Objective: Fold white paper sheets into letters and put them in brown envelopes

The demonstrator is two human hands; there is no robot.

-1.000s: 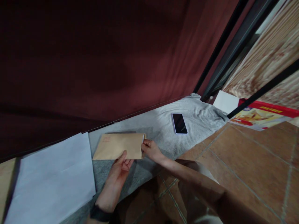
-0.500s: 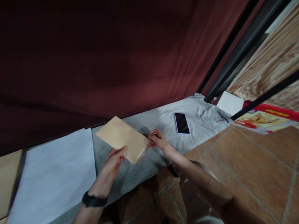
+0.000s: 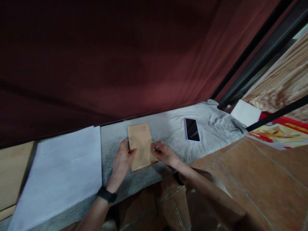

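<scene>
Both hands hold the brown envelope [image 3: 141,146] in the middle of the frame, flat on the grey cloth [image 3: 168,128]; the left hand [image 3: 122,162] pinches its left edge and the right hand [image 3: 166,154] its right edge; a hard squeeze could bend it; the cloth could bunch up and nudge the phone [image 3: 192,129] at the right.

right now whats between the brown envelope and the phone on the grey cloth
In the head view, only the right hand at the brown envelope edge; beyond it, bare grey cloth up to the phone.
</scene>
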